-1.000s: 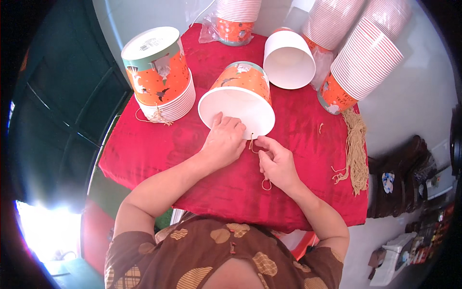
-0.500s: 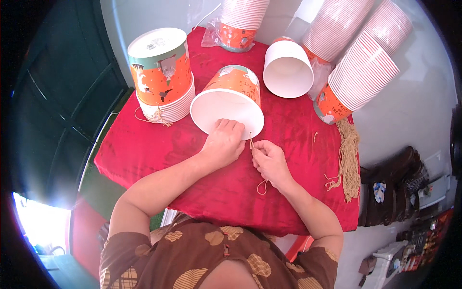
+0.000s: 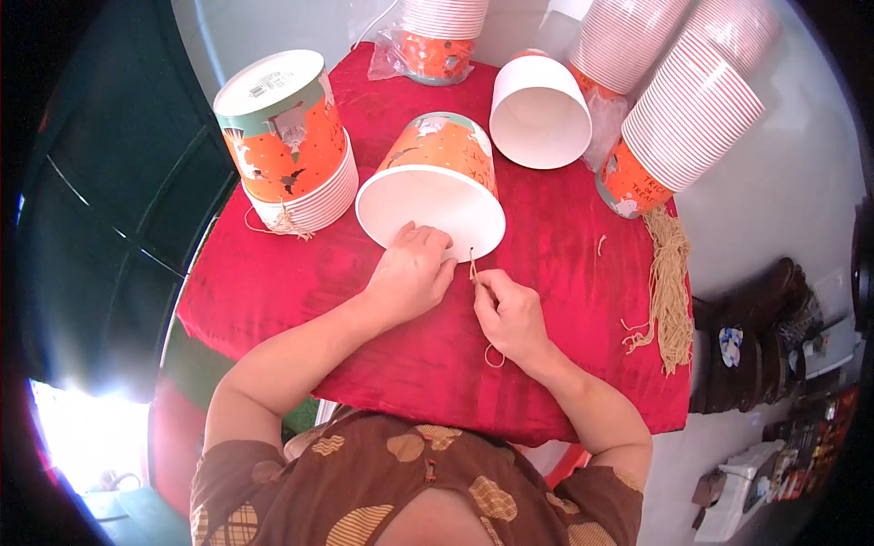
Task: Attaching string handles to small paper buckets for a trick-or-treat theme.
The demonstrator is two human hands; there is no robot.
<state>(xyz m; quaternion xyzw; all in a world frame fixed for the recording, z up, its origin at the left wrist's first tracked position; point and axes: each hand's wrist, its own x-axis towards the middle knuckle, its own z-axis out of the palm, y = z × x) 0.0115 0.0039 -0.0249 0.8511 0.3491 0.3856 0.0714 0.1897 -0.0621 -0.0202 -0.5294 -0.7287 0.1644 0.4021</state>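
**Twine at the rim of the tipped bucket**

I see a short length of tan twine pinched between the fingertips of my right hand, which is closed narrowly on it; the strand stands up just beside the rim of a paper bucket, and its tail curls in a loop below my wrist on the surface, which is covered in red cloth. The bucket lies tipped on its side near the middle of the surface, white inside, orange printed outside, its mouth facing me. My left hand rests curled against the lower edge of that mouth, fingers touching the rim; I cannot tell whether it grips anything.

To the left stands a nested stack of the same buckets, bottom up, with twine hanging at its base. Behind the tipped bucket, another single bucket lies on its side, mouth toward me. Further back a bagged stack stands, and at the right two long stacks lean over the surface. A bundle of cut twine lies near the right edge. Dark boots stand on the floor beyond.
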